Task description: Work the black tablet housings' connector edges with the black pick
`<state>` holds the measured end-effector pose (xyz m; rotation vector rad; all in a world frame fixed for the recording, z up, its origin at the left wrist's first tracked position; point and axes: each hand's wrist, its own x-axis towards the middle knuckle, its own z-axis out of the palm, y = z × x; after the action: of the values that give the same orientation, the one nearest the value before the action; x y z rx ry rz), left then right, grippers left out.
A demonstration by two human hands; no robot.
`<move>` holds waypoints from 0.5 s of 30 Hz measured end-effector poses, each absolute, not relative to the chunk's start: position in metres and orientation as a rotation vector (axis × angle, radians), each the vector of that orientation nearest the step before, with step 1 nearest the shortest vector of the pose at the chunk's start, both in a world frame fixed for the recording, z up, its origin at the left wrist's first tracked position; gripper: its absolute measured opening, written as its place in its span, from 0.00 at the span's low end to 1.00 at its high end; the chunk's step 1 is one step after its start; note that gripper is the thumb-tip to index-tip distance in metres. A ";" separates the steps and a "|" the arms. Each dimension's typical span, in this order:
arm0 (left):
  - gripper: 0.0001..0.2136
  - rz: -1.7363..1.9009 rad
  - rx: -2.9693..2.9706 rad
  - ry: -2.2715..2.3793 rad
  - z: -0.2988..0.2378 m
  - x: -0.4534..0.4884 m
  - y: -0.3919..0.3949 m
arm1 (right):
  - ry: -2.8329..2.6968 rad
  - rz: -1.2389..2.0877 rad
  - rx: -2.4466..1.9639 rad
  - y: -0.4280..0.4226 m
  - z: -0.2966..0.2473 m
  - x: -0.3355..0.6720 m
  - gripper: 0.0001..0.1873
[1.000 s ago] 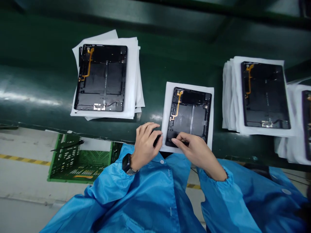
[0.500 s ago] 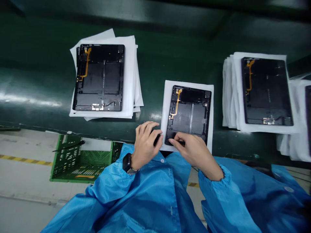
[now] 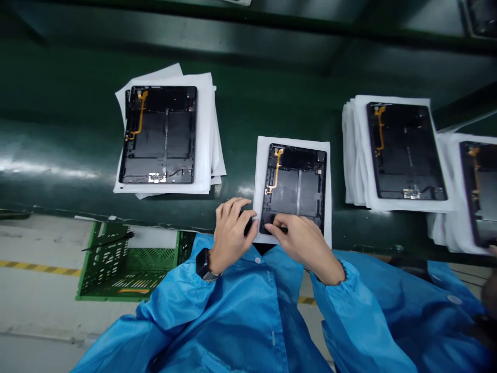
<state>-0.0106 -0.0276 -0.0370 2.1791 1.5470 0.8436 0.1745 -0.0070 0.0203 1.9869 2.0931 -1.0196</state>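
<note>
A black tablet back housing (image 3: pixel 289 194) with an orange flex cable (image 3: pixel 277 168) lies open side up on a white foam sheet (image 3: pixel 328 207) before me. My right hand (image 3: pixel 297 233) reaches over its near end, thumb and fingers pinched together at the near left corner; whatever they pinch is too small or hidden. Just left of the sheet, my left hand (image 3: pixel 234 228) is curled, its thumb close to the fingertips around something dark that I cannot make out. A black watch (image 3: pixel 202 262) sits on the left wrist.
Another housing (image 3: pixel 159 134) lies on layered white sheets at left. Further housings (image 3: pixel 407 150) (image 3: pixel 481 191) rest on stacks at right. A green crate (image 3: pixel 128 269) stands below the table edge. Beside me at right is a person in a blue sleeve (image 3: pixel 388 295).
The view has shifted slightly, bringing more of the right-hand stacks into sight. My right hand stays at the housing's near left corner with its fingers slightly shifted; my left hand keeps its pose.
</note>
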 end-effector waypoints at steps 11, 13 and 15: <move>0.14 0.776 2.253 1.380 -0.033 -0.017 -0.026 | 2.089 -1.750 2.690 -0.030 0.033 0.211 0.24; 0.18 0.734 2.294 1.321 -0.033 -0.018 -0.026 | 2.106 -1.683 2.720 -0.036 0.024 0.209 0.26; 0.20 0.713 2.324 1.300 -0.033 -0.019 -0.025 | 2.075 -1.684 2.757 -0.041 0.017 0.205 0.26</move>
<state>-0.0191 -0.0253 -0.0332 2.3238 1.3003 0.7125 0.2051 -0.0409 0.0173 2.7567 2.0746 -1.6842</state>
